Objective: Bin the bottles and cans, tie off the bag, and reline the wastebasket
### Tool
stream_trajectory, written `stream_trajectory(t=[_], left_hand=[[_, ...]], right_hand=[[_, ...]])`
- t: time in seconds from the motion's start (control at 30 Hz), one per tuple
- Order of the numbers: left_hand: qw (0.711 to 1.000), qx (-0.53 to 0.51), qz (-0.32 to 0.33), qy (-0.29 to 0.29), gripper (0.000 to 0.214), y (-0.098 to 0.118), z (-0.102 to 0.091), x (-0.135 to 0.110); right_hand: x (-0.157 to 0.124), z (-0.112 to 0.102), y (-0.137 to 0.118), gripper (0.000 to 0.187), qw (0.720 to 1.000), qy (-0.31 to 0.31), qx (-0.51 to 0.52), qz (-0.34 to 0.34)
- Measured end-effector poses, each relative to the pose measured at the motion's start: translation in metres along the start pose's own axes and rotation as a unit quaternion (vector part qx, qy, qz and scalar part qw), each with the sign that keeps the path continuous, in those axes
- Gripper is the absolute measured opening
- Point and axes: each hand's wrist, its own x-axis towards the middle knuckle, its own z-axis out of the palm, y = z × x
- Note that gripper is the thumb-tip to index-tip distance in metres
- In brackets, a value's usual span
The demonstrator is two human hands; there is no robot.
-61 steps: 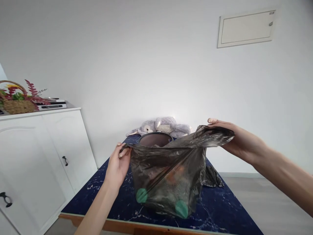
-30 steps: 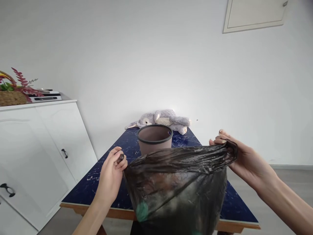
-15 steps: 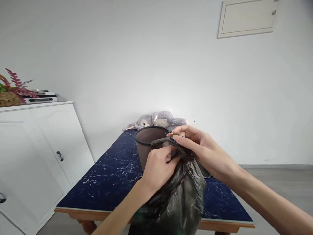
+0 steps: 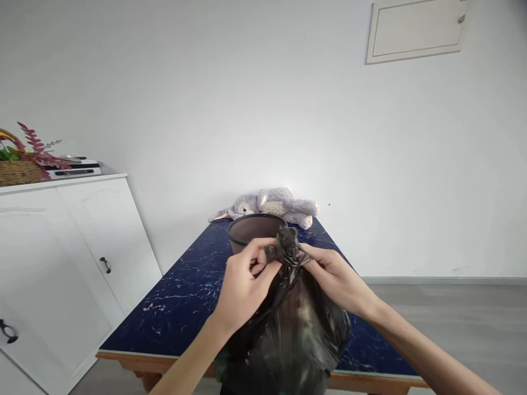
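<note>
A full black garbage bag [image 4: 292, 329] stands at the near edge of the table, its neck gathered into a twisted bunch at the top. My left hand [image 4: 249, 285] pinches the gathered plastic from the left side. On the other side, my right hand [image 4: 333, 274] has its fingers closed on the plastic as well. Between both hands a dark crumpled tuft of the bag sticks up. Just behind the bag is a brown trash can [image 4: 257, 227] with a black rim; the hands and bag hide its lower part.
The blue marble-patterned table [image 4: 177, 307] has a wooden edge. A grey plush toy [image 4: 275, 203] lies at its far end against the wall. To the left stands a white cabinet [image 4: 74, 263] with a wicker basket [image 4: 20, 171] on top. A wall panel [image 4: 415, 32] is at upper right.
My right hand has come down from above the bag's neck to its right side, and my left hand has shifted left. The neck is now bunched into an upright tuft between them.
</note>
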Motion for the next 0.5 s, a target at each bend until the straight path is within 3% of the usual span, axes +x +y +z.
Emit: stream_trajectory(t=[0.1, 0.2, 0.27, 0.4, 0.5], left_hand=[[0.992, -0.057, -0.050, 0.097, 0.023, -0.007, -0.021, -0.014], [0.967, -0.157, -0.084, 0.182, 0.030, -0.020, -0.043, -0.025], [0.942, -0.239, -0.103, 0.213, 0.033, -0.029, -0.057, -0.028], [0.880, -0.355, -0.140, 0.283, 0.040, -0.051, -0.076, -0.040], [0.837, -0.366, -0.186, 0.362, 0.048, -0.079, -0.074, -0.072]], right_hand=[[-0.006, -0.003, 0.006, 0.037, 0.985, 0.100, 0.132, 0.058], [-0.010, -0.008, 0.012, 0.034, 0.937, 0.163, 0.298, 0.086], [-0.011, -0.011, 0.013, 0.033, 0.906, 0.173, 0.377, 0.087], [-0.009, -0.008, 0.010, 0.052, 0.836, 0.158, 0.521, 0.065], [-0.008, 0.003, 0.005, 0.051, 0.782, 0.186, 0.593, 0.049]])
